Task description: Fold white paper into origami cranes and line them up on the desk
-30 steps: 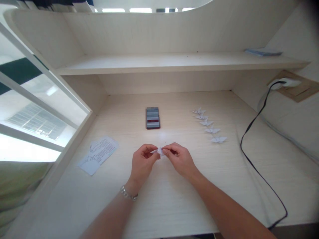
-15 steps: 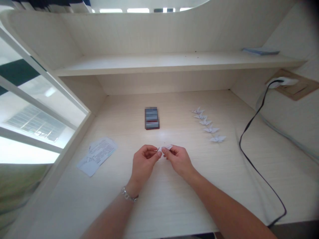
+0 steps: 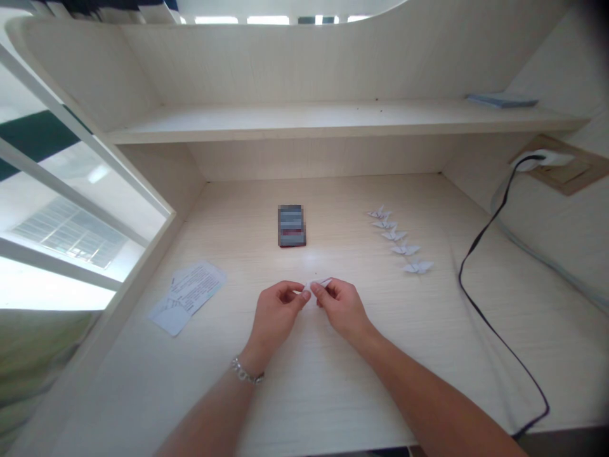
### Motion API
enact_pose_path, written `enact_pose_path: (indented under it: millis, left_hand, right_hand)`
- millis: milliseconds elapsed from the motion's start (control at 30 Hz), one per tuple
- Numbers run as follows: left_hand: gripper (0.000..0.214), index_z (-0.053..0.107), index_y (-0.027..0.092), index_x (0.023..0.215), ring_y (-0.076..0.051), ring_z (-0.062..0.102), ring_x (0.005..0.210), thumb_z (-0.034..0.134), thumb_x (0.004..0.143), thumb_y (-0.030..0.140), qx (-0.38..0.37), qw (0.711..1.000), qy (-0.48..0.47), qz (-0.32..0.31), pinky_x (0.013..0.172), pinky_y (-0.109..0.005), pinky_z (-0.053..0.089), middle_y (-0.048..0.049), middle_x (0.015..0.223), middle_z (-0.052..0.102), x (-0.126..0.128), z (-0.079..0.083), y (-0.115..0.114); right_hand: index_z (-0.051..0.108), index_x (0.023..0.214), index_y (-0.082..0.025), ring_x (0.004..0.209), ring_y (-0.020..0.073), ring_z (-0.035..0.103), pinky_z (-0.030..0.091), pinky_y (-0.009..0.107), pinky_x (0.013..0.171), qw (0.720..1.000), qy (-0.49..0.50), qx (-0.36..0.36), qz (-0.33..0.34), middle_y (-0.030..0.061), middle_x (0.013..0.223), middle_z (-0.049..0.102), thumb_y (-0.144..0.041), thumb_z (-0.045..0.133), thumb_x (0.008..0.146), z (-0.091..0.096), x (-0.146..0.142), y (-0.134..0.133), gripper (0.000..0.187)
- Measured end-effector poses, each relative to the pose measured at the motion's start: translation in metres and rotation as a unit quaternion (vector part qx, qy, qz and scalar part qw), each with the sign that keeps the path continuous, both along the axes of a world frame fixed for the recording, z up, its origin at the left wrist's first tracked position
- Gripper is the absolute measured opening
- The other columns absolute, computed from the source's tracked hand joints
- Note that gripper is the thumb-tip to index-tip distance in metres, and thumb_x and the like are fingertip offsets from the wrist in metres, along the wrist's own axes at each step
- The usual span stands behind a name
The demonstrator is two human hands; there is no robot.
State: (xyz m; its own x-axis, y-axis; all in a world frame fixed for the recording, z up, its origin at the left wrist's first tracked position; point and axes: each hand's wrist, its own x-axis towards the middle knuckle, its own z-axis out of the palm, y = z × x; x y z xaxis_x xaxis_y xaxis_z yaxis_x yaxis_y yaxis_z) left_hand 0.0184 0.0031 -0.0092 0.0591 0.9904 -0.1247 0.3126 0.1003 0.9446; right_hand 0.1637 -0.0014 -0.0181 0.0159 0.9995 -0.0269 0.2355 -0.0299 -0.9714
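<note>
Between my fingertips is a small piece of folded white paper (image 3: 308,285), mostly covered by the fingers. My left hand (image 3: 280,310) pinches its left side between thumb and forefinger. On the other side my right hand (image 3: 343,308) grips it, with a thin pointed end showing above the fingers. Both hands are close together just over the desk (image 3: 314,393). Several folded white paper cranes (image 3: 405,249) stand in a slanting row to the right of my hands. A dark pixelated rectangular pack (image 3: 292,226) lies beyond them.
Printed paper sheets (image 3: 190,295) lie overlapping at the left. A black cable (image 3: 495,336) runs from a wall socket (image 3: 566,166) down the right side of the desk. Above the back is a shelf (image 3: 285,120) with a flat bluish item (image 3: 503,100) on it.
The whole view has shifted slightly. Both hands keep their pinch on the folded paper, and the left fingers have changed position a little. Nothing else has visibly moved.
</note>
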Motion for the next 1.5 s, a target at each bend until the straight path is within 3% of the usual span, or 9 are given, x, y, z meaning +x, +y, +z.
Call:
enact_pose_path:
  millis: [167, 367, 533, 633, 767, 1000, 1267, 1367, 1500]
  left_hand:
    - [0.027, 0.062, 0.015, 0.069, -0.011, 0.047, 0.053, 0.061, 0.069, 0.042, 0.018, 0.999, 0.032, -0.035, 0.05, -0.021, 0.035, 0.0005, 0.058, 0.056, -0.001, 0.004, 0.001]
    - [0.023, 0.059, 0.015, 0.074, -0.012, 0.052, 0.061, 0.059, 0.072, 0.038, 0.013, 0.997, -0.019, -0.077, 0.057, -0.022, 0.04, -0.0011, 0.067, 0.059, -0.004, 0.007, 0.002]
    - [0.025, 0.058, 0.015, 0.07, -0.011, 0.049, 0.054, 0.053, 0.076, 0.039, 0.003, 0.996, 0.004, -0.084, 0.052, -0.022, 0.036, 0.0012, 0.057, 0.054, -0.005, 0.007, 0.004]
    - [0.026, 0.057, 0.014, 0.068, -0.011, 0.047, 0.052, 0.052, 0.077, 0.038, -0.01, 0.996, -0.02, -0.09, 0.051, -0.022, 0.035, 0.002, 0.055, 0.052, -0.004, 0.003, 0.005]
    - [0.024, 0.056, 0.014, 0.069, -0.009, 0.045, 0.051, 0.052, 0.077, 0.037, -0.007, 0.995, -0.062, -0.076, 0.049, -0.021, 0.035, 0.003, 0.054, 0.05, -0.001, -0.001, 0.004]
    - [0.023, 0.056, 0.014, 0.071, -0.01, 0.049, 0.053, 0.052, 0.078, 0.036, 0.011, 0.997, -0.06, -0.036, 0.053, -0.022, 0.039, 0.0015, 0.058, 0.054, -0.002, 0.004, 0.004]
    - [0.026, 0.058, 0.014, 0.07, -0.01, 0.048, 0.052, 0.052, 0.077, 0.039, -0.007, 0.996, -0.052, -0.078, 0.05, -0.021, 0.037, 0.001, 0.057, 0.055, -0.001, 0.003, 0.002]
    - [0.025, 0.058, 0.014, 0.071, -0.01, 0.048, 0.054, 0.054, 0.076, 0.038, 0.009, 0.997, -0.06, -0.051, 0.052, -0.021, 0.037, 0.0012, 0.058, 0.055, 0.002, 0.002, 0.0]
    - [0.026, 0.058, 0.014, 0.07, -0.01, 0.049, 0.054, 0.054, 0.076, 0.039, 0.004, 0.996, -0.076, -0.053, 0.052, -0.021, 0.038, 0.0008, 0.058, 0.056, 0.003, 0.005, -0.002]
  right_hand:
    - [0.052, 0.059, -0.016, 0.05, 0.0107, 0.045, 0.035, 0.023, 0.05, 1.0, -0.005, -0.003, 0.006, -0.0017, 0.053, 0.05, -0.042, 0.05, 0.08, -0.003, 0.003, 0.002, 0.033]
    - [0.053, 0.063, -0.016, 0.052, 0.0102, 0.044, 0.034, 0.022, 0.05, 0.998, -0.015, -0.019, 0.064, -0.0026, 0.055, 0.049, -0.033, 0.05, 0.08, 0.002, 0.006, 0.004, 0.024]
    - [0.054, 0.062, -0.017, 0.053, 0.0099, 0.042, 0.03, 0.022, 0.048, 0.993, -0.06, 0.0, 0.099, -0.003, 0.055, 0.046, -0.03, 0.05, 0.079, 0.005, 0.007, 0.0, 0.022]
    - [0.057, 0.086, -0.019, 0.05, 0.0098, 0.042, 0.031, 0.021, 0.047, 0.997, -0.018, -0.007, 0.075, -0.0056, 0.053, 0.044, -0.029, 0.054, 0.077, 0.005, 0.006, -0.001, 0.014]
    - [0.048, 0.109, -0.02, 0.05, 0.0106, 0.048, 0.035, 0.021, 0.048, 0.994, 0.095, -0.044, 0.043, -0.0065, 0.055, 0.048, -0.028, 0.058, 0.074, 0.004, 0.004, 0.002, 0.037]
    - [0.056, 0.064, -0.015, 0.053, 0.0104, 0.05, 0.04, 0.024, 0.054, 0.988, 0.091, -0.084, 0.092, 0.0, 0.058, 0.056, -0.036, 0.055, 0.076, 0.002, 0.004, 0.005, 0.024]
    - [0.054, 0.062, -0.015, 0.05, 0.0097, 0.049, 0.039, 0.023, 0.053, 0.983, 0.091, -0.093, 0.132, -0.0013, 0.054, 0.053, -0.036, 0.055, 0.076, 0.001, 0.01, 0.006, 0.025]
    - [0.054, 0.066, -0.016, 0.053, 0.0105, 0.05, 0.041, 0.023, 0.055, 0.984, 0.112, -0.081, 0.109, -0.0008, 0.057, 0.054, -0.037, 0.052, 0.078, 0.001, 0.006, 0.006, 0.025]
    - [0.052, 0.064, -0.017, 0.053, 0.0102, 0.047, 0.038, 0.023, 0.054, 0.995, 0.032, -0.042, 0.081, -0.0017, 0.056, 0.051, -0.037, 0.049, 0.08, 0.007, 0.008, 0.003, 0.026]
